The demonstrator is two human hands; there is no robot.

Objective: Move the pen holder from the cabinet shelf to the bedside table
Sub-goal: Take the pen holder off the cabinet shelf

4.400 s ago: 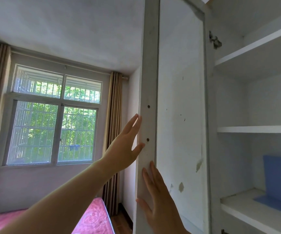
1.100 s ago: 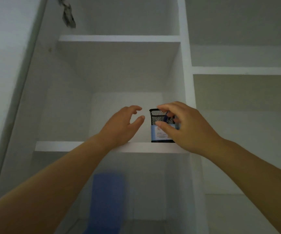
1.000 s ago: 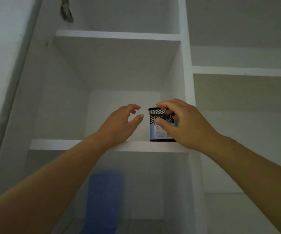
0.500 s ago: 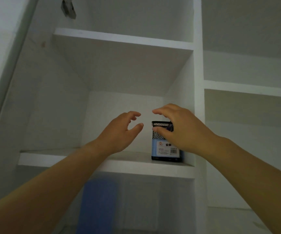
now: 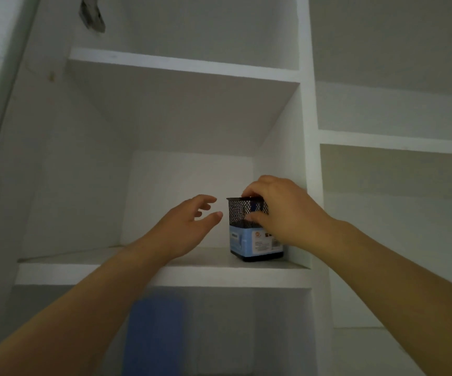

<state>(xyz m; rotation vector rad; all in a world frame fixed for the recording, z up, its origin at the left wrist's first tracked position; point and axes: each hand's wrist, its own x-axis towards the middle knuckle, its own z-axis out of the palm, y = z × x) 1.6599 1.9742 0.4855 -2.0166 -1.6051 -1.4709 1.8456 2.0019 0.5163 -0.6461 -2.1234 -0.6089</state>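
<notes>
A black mesh pen holder (image 5: 249,237) with a light blue label band stands upright on the white cabinet shelf (image 5: 165,275), in the right back corner against the divider. My right hand (image 5: 281,213) grips it at the top, fingers over the rim and thumb on its front face. My left hand (image 5: 186,226) hovers just left of the holder, fingers spread, a small gap away and holding nothing. The bedside table is not in view.
The white vertical divider (image 5: 309,158) stands right beside the holder. Another shelf (image 5: 181,66) sits above. A blue flat object (image 5: 154,332) leans in the compartment below. More shelves (image 5: 395,142) lie to the right. A door hinge (image 5: 91,14) hangs at top left.
My right hand has closed around the top of the pen holder. The view has tilted so more of the shelf surface shows. The left hand stays beside it.
</notes>
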